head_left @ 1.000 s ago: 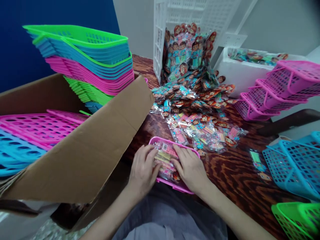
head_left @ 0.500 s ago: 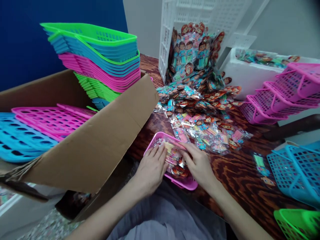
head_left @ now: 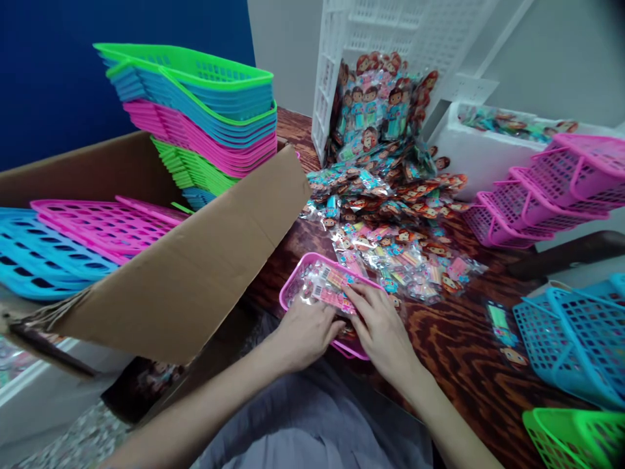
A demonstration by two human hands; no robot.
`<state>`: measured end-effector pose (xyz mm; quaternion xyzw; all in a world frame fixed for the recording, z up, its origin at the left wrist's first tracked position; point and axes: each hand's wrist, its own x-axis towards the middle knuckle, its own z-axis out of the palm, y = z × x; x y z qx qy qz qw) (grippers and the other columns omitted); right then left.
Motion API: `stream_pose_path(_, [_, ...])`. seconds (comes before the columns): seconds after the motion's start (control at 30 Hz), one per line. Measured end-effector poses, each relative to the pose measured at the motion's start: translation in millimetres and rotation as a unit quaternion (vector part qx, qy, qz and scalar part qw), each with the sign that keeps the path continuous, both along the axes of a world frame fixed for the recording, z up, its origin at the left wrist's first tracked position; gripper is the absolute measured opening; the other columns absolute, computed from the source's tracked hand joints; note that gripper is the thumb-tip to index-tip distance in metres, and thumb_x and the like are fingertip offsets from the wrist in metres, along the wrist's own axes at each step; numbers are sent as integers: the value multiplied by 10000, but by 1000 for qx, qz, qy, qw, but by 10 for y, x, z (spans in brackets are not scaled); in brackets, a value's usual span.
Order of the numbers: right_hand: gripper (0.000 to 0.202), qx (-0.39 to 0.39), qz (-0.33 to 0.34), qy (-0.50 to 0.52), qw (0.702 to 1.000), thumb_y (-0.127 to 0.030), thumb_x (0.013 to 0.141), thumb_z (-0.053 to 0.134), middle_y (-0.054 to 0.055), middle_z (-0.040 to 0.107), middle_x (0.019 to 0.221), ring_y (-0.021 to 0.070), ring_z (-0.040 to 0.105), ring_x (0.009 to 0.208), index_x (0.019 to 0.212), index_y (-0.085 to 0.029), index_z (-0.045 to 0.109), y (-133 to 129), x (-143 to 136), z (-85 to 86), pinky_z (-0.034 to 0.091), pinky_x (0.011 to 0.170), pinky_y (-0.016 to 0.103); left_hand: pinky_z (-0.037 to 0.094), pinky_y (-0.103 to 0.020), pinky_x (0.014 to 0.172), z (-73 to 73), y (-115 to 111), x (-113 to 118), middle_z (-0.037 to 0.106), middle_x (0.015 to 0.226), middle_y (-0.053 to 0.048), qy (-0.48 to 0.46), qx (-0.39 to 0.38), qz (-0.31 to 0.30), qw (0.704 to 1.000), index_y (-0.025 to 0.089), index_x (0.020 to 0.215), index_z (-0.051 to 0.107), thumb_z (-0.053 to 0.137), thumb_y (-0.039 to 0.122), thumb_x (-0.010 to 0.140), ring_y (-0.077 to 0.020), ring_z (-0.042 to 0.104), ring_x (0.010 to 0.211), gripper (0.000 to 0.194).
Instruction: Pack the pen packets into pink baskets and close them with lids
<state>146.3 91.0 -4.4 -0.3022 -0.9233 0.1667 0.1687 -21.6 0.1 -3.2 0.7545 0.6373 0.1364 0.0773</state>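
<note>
A small pink basket (head_left: 291,285) sits at the near edge of the wooden table (head_left: 454,339), filled with clear packets of doll-figure items (head_left: 328,286). My left hand (head_left: 305,331) rests on the basket's near side, fingers curled over the packets. My right hand (head_left: 381,329) presses flat on the packets at the basket's right end. Both hands touch the packets inside the basket. Just beyond the basket spreads a big loose pile of the same packets (head_left: 395,221).
A cardboard box (head_left: 195,273) at left holds pink and blue lids (head_left: 73,241). Stacked green, blue and pink baskets (head_left: 195,111) stand behind it. A white crate (head_left: 385,39), white foam box (head_left: 488,153), pink baskets (head_left: 547,189), blue baskets (head_left: 571,332) and a green basket (head_left: 576,436) ring the right side.
Both hands have slid toward the near end of the pink basket, uncovering the packets at its far end. The view has shifted slightly.
</note>
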Motion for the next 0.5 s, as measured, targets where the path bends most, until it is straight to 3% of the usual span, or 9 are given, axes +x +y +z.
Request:
stream_pose_path(0.17, [457,55,-17,-44,997,-132,947,473,126,598,1219,275,518,1146,1395,-193,540,-63,-7,51,464,999,460,518,-358,899,229,-338,-125,700,1130,-104,-127,97,-18,987,160,1150,608,445,255,1029,-213,665,1013,224])
stream_pose_path(0.27, [421,93,-22,-90,991,-177,921,538,141,612,1171,317,525,1118,1339,-193,592,-245,-96,186,446,983,532,513,-299,759,303,-540,-187,701,913,-59,-187,160,45,968,169,999,625,474,159,1000,-171,655,828,152])
stream_pose_path(0.33, [451,90,-8,-95,991,-305,912,609,170,596,1223,353,506,1169,1341,-166,583,-361,-160,246,425,1003,569,501,-310,735,295,-593,-206,675,843,-49,-182,209,105,955,168,950,621,506,138,977,-174,628,780,122])
stream_pose_path(0.43, [583,51,20,-52,997,-473,917,606,193,537,1354,365,457,1274,1394,-149,521,-408,-214,218,409,1046,565,489,-395,959,213,-525,-241,673,1163,-126,-124,228,116,959,150,1185,605,501,150,978,-241,600,1119,232])
stream_pose_path(0.5, [575,40,13,-23,999,-456,964,534,184,494,1438,354,420,1338,1455,-167,453,-348,-218,136,390,1071,571,386,-484,1119,125,-432,-285,544,1429,-144,-69,176,74,979,154,1395,491,475,207,1004,-280,439,1366,394])
